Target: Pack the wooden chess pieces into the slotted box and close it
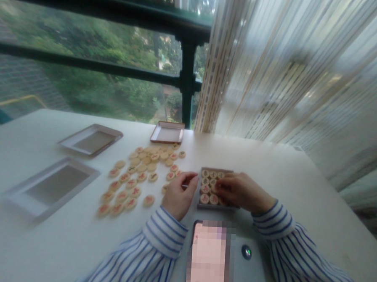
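Striped blue-and-white sleeves [157,244] enter at 6 o'clock, either side of a grey device [254,270] with a small green light.

Work surface: white table [299,193], smooth and matt.

Item in hand: small rectangular box [207,207], grey-brown and shallow-walled, lying flat at 12 o'clock from the device, between the two hands. It holds boxed discs [206,188], round, flat and pale like wood, with red or dark characters on top, packed in rows.

Left hand [181,195]: at 9 o'clock of the box, just beside its left wall. Fingers curled, thumb and forefinger drawn together. Whether a disc is pinched cannot be told.

Right hand [241,190]: over the box's right half, at 3 o'clock. Fingers bent down onto the discs. Whether it grips one cannot be told.

Loose discs [141,177], of the same kind, lie scattered face up at 10 o'clock from the left hand.

Further items: near tray [21,199] at 9 o'clock, far tray [68,145] at 10 o'clock, both white-rimmed rectangles. Brown tray [167,140] sits at 11 o'clock. Sheer striped curtain [290,70] hangs at 1 o'clock.
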### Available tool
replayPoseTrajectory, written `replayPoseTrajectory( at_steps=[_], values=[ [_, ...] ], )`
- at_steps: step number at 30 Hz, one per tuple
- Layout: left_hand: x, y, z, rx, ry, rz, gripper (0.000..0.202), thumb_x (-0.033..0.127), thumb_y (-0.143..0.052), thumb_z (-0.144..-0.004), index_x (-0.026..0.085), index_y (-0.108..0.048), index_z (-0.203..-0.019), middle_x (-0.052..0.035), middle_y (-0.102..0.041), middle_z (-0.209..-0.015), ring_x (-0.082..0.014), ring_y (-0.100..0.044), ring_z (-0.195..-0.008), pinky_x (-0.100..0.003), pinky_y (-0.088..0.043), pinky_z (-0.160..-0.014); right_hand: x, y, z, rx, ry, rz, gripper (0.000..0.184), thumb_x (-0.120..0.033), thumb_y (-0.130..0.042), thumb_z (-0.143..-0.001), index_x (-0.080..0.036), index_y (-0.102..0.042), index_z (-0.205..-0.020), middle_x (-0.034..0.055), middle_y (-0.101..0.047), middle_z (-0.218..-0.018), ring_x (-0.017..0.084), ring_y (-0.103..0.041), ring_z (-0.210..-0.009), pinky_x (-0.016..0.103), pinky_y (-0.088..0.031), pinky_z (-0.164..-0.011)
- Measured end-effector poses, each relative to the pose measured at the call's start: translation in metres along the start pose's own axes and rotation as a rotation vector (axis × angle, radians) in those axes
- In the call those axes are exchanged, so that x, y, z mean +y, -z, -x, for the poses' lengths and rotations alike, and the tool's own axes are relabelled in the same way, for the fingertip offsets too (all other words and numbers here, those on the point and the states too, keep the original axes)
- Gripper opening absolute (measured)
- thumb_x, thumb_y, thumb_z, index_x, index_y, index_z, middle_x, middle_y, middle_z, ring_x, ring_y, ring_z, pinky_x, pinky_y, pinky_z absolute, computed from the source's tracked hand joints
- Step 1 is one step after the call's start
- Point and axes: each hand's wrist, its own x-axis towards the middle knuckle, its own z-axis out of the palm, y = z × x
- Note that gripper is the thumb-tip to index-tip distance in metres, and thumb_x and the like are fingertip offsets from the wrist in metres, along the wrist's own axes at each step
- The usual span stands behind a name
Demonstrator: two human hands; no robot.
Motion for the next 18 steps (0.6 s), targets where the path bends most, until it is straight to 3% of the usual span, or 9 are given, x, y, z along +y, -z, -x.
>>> replayPoseTrajectory(
  at_steps=[18],
  values=[
    [0.004, 0.0008, 0.0008, 0.001, 0.003, -0.024, 0.027, 0.038, -0.055, -0.076, 0.016, -0.065, -0.089, -0.0051, -0.069, -0.083, -0.0167, -0.062, -0.075, -0.029, -0.047, -0.07, -0.0002, -0.0019, -0.0005, 0.013, 0.006, 0.027, 0.023, -0.036, -0.048, -0.086, -0.021, -0.066, -0.084, 0.0031, -0.065, -0.083, 0.013, -0.056, -0.073, 0.024, -0.037, -0.067]
  ],
)
